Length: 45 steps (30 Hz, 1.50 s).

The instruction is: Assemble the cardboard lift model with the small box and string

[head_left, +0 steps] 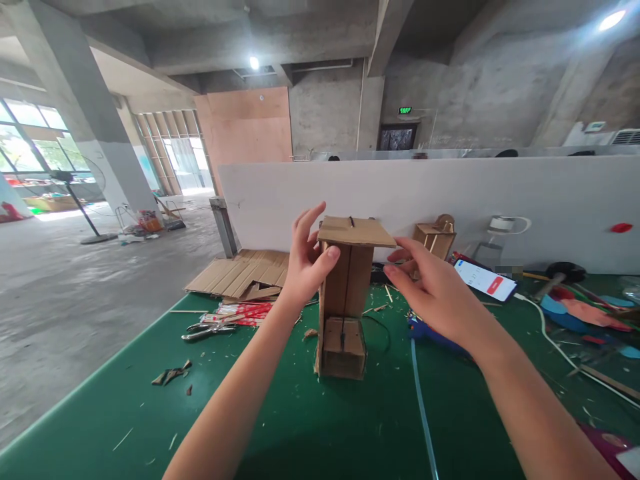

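Observation:
A tall brown cardboard structure (350,287) stands upright in front of me, with a box-like base (345,350) and a flat cardboard piece (356,231) lying across its top. A short dark stick pokes up through that top piece. My left hand (307,257) is at the upper left side, thumb in front of the edge and fingers partly hidden behind it. On the other side, my right hand (425,280) has its fingers apart, the index fingertip at the right corner of the top piece. Whether it presses there I cannot tell.
Pliers (207,330), flattened cardboard (245,270) and scraps (173,375) lie to the left on the green table (280,427). A phone (485,279) on a white cable and a smaller cardboard model (434,239) are at the right. A white partition (450,193) rises behind.

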Each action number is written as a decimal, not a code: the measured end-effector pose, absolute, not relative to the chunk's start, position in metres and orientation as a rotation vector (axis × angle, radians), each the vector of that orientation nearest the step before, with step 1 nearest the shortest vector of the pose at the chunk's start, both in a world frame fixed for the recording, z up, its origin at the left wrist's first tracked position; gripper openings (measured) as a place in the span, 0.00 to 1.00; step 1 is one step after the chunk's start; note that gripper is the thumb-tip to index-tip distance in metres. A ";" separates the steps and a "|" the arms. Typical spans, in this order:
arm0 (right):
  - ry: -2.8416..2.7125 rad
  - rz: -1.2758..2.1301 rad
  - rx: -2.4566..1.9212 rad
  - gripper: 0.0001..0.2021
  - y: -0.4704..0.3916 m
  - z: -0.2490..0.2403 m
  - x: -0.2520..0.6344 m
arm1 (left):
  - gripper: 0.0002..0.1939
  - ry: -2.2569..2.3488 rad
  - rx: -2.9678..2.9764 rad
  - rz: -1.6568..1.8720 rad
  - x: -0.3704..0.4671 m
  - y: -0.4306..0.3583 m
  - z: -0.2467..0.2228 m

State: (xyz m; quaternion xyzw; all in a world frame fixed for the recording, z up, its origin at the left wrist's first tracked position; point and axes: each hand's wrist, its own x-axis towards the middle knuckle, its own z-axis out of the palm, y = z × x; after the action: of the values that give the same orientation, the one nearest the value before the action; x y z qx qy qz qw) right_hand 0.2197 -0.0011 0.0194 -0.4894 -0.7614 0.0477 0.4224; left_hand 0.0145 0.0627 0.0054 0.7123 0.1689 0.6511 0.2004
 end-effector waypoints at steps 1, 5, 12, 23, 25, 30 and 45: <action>-1.885 0.102 -1.201 0.27 0.000 0.017 0.219 | 0.33 0.471 1.994 1.819 0.016 0.063 0.005; -1.899 0.063 -1.111 0.31 0.001 0.010 0.215 | 0.28 0.516 2.070 1.899 0.016 0.061 0.007; -1.862 -0.082 -0.926 0.29 -0.002 0.012 0.206 | 0.26 0.555 2.167 1.840 0.011 0.054 0.013; -2.285 -0.211 -0.753 0.17 0.020 0.074 0.208 | 0.32 0.479 2.150 1.701 0.007 0.057 0.013; -2.286 -0.132 -0.775 0.17 0.023 0.076 0.209 | 0.38 0.499 2.117 1.585 0.007 0.058 0.013; -2.229 -0.005 -0.783 0.17 0.032 0.074 0.212 | 0.28 0.575 1.980 1.597 0.012 0.059 0.016; -2.063 0.383 -0.849 0.17 0.037 0.069 0.205 | 0.13 0.481 1.556 1.353 0.014 0.034 0.041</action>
State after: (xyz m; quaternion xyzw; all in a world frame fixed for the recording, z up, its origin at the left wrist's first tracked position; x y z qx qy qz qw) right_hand 0.2045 0.0374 0.0688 -0.3396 -0.8250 0.1531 0.4249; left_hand 0.0142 0.0344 0.0407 0.6405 0.1980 0.5570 0.4902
